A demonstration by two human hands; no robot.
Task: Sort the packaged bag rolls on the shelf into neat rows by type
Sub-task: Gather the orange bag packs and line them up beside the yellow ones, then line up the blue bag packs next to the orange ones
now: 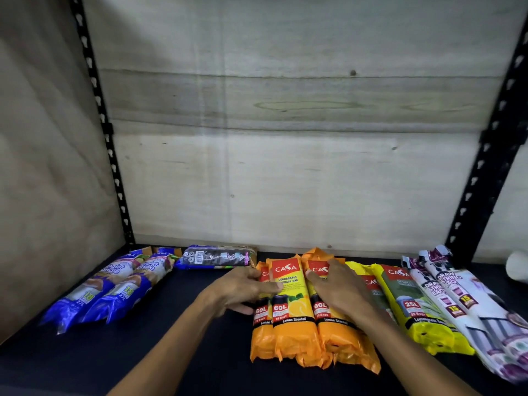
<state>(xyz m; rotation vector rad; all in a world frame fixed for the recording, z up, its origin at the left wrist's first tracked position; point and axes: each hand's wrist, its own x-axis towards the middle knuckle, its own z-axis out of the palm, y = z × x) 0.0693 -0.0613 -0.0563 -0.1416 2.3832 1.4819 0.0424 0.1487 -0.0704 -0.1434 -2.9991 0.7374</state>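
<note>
Three orange 60L bag rolls (pixel 290 324) lie side by side in the middle of the dark shelf (pixel 177 332). My left hand (pixel 243 288) grips the left side of this orange group, thumb across the middle pack. My right hand (pixel 340 287) lies flat on the rightmost orange pack, fingers spread. To the right lie yellow-green 25L rolls (pixel 411 307), then white drawstring bag rolls (pixel 468 304). Blue singlet-handle rolls (pixel 108 290) lie in a row at the left. A dark pack (pixel 217 257) lies crosswise at the back.
Black slotted uprights stand at the back left (pixel 114 172) and back right (pixel 483 167). A pale wooden panel (pixel 300 152) closes the back of the shelf. A white object (pixel 517 265) shows at the far right edge.
</note>
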